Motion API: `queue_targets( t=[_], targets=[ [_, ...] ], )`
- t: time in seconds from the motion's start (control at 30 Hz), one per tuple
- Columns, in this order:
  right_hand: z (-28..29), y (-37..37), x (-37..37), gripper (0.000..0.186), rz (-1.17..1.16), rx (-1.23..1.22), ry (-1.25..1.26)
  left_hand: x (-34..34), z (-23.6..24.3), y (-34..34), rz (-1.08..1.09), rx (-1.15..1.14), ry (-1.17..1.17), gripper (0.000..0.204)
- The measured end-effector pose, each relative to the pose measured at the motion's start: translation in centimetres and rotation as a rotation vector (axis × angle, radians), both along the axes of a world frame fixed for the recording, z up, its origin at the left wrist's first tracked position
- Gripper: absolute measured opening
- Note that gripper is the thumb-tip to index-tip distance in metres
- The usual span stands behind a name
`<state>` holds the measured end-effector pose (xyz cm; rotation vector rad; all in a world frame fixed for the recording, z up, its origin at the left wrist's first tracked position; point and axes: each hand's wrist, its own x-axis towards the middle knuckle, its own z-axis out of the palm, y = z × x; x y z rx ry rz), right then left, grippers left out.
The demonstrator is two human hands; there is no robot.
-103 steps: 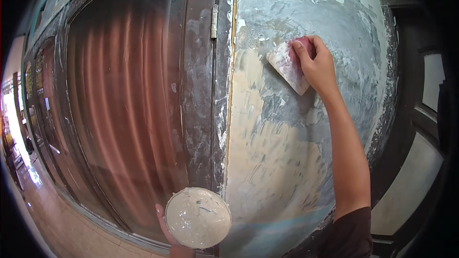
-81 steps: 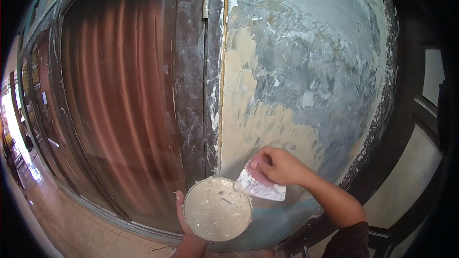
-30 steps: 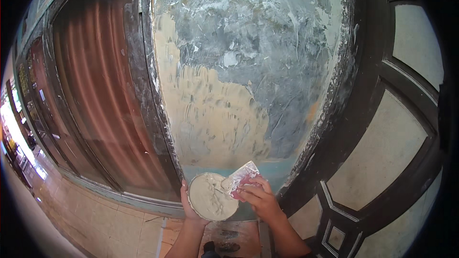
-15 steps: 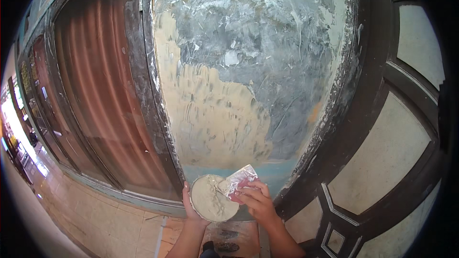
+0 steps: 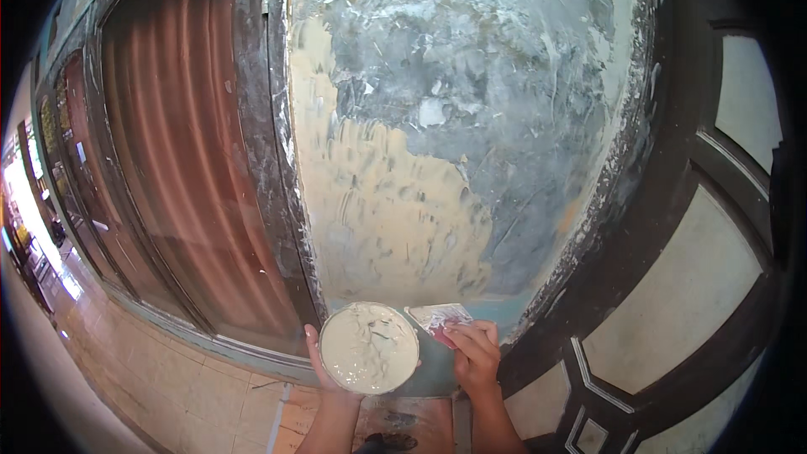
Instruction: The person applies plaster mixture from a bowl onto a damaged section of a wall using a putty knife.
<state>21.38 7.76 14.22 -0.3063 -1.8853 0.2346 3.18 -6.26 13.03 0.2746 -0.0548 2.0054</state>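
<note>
My left hand (image 5: 317, 366) holds a round tub (image 5: 324, 343) from its left side, with fingertips just showing at the far right edge. Thick cream filler paste (image 5: 361, 353) fills it, its surface ridged and scooped near the upper right. In my right hand (image 5: 477, 359) is a flat, pinkish-red filler spreader (image 5: 443, 316), its blade smeared with whitish paste. The spreader sits just right of the tub, apart from it. Ahead stands a wall panel (image 5: 538, 76) of patchy grey, its lower left coated with beige filler (image 5: 395, 219).
A dark-framed window with a reddish-brown curtain (image 5: 181, 151) flanks the wall on the left. To the right is a dark wooden door (image 5: 664, 202) with pale panels. Tiled floor (image 5: 181, 378) runs along the lower left.
The spreader has lifted out of the filler and moved right, away from the tub, turning flatter. The tub has shifted slightly left. The wall sits slightly further right and lower in view.
</note>
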Motion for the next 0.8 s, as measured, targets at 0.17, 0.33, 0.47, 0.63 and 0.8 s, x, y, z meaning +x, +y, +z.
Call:
queue_targets(
  t=[0.17, 0.33, 0.47, 0.63, 0.8],
  targets=[
    [0.5, 0.8, -3.0, 0.039, 0.012, -0.017, 0.001, -3.0, 0.2, 0.5, 0.133, -0.113, 0.126, 0.092],
    [1.1, 1.5, -6.3, 0.037, 0.065, -0.005, 0.036, -5.8, -0.1, 1.2, 0.122, -0.052, 0.048, 0.091],
    [1.0, 1.7, -8.4, 0.037, 0.09, 0.016, 0.019, -7.3, 0.4, 1.7, 0.123, -0.061, 0.109, 0.09],
    [-0.1, 2.3, -10.4, 0.041, 0.072, 0.053, -0.018, -8.9, 1.4, 1.8, 0.016, 0.13, 0.015, 0.091],
    [-0.9, 2.4, -12.4, 0.037, 0.054, 0.056, 0.019, -10.4, 0.9, 1.8, 0.002, 0.086, -0.01, 0.094]
  ],
)
